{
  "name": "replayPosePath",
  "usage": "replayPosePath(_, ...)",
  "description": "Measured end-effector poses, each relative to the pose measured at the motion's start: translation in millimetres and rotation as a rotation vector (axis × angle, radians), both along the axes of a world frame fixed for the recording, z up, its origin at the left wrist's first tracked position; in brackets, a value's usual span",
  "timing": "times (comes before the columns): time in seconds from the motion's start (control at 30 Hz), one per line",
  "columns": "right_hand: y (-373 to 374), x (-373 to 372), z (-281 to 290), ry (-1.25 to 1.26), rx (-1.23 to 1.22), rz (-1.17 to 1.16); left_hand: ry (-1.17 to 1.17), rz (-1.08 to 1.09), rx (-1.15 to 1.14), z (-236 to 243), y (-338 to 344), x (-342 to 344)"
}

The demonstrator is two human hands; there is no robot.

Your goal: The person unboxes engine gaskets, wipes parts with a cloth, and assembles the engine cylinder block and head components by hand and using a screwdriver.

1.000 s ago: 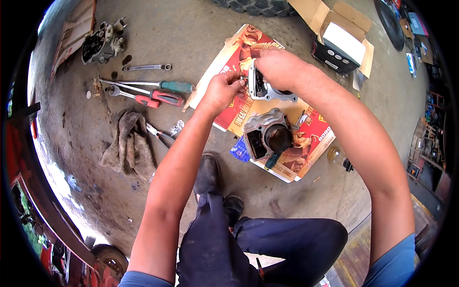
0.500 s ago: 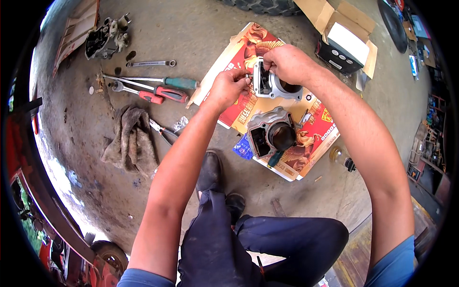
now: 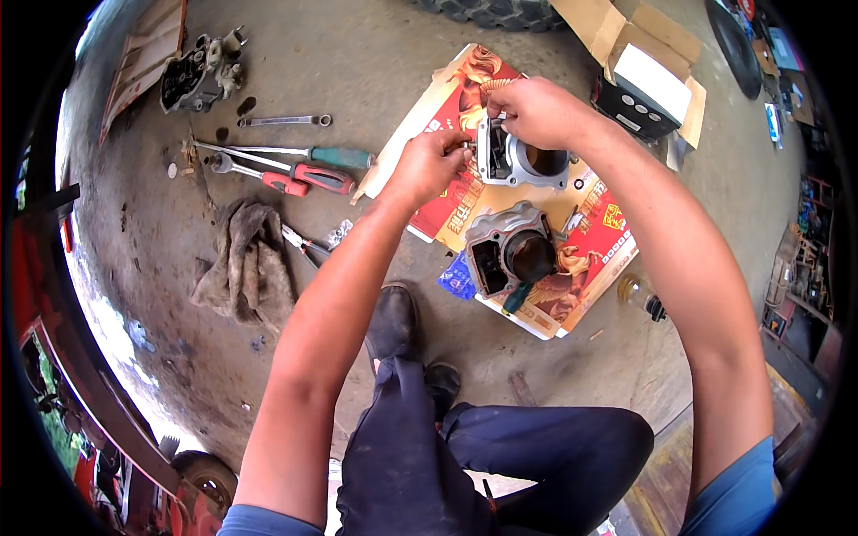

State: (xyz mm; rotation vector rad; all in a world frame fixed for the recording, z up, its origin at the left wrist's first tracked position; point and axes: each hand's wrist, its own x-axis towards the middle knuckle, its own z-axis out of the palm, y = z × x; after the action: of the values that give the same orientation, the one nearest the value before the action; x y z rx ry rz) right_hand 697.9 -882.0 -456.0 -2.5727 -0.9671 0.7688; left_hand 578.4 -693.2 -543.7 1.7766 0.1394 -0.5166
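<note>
- Landmark is the red cardboard (image 3: 465, 192) on the floor; both hands (image 3: 429, 165) (image 3: 536, 112) and a silver cylinder (image 3: 523, 156) crowd its upper half
- A second cylinder (image 3: 514, 255) blocks its lower half
- Left of it lie screwdrivers (image 3: 295, 165), a wrench (image 3: 281, 120) and a rag (image 3: 246, 263); bare concrete shows between them
- An open box (image 3: 648, 67) closes off the upper right
- Below it, bare floor reaches the shoe (image 3: 393, 317)

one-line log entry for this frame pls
left hand: at side of metal cylinder block | right hand: gripping block top | second block: on red cardboard
</note>
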Motion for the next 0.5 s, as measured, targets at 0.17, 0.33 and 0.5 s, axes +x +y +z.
replayPosePath(0.17,-9,-6,-4,0.046,0.067,-0.070,-0.062,-0.106,0.163,-1,-1,2)
replayPosePath(0.33,-5,-12,-5,-0.058,0.070,0.013,-0.215,-0.090,0.253,-3,-5,-6)
replayPosePath(0.5,-6,-19,-4,0.017,0.084,-0.055,-0.262,-0.153,0.338,7,-5,-4)
